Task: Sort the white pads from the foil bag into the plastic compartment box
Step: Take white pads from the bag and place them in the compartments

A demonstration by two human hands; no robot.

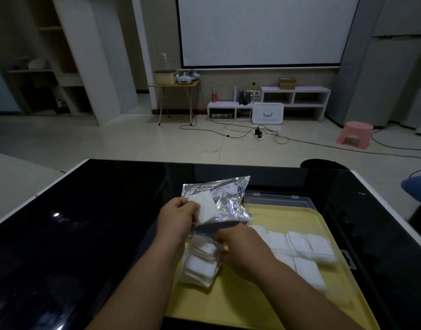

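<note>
A crinkled silver foil bag [225, 196] is held up over the black table, its open mouth facing me. My left hand [178, 216] grips the bag's left edge together with a white pad [204, 207]. My right hand [238, 246] is at the bag's mouth, fingers curled on its lower edge above a loose stack of white pads [200, 265] that lies on the yellow tray [288, 217]. The clear plastic compartment box [300, 248] sits on the tray to the right, with white pads in several compartments. Its open lid [276, 198] stands behind.
The glossy black table [97, 222] has a white rim. A dark round object [321, 163] shows at its far right edge and something blue [416, 186] at the right. Beyond lie a tiled floor with cables, a pink stool [354, 134] and low shelves.
</note>
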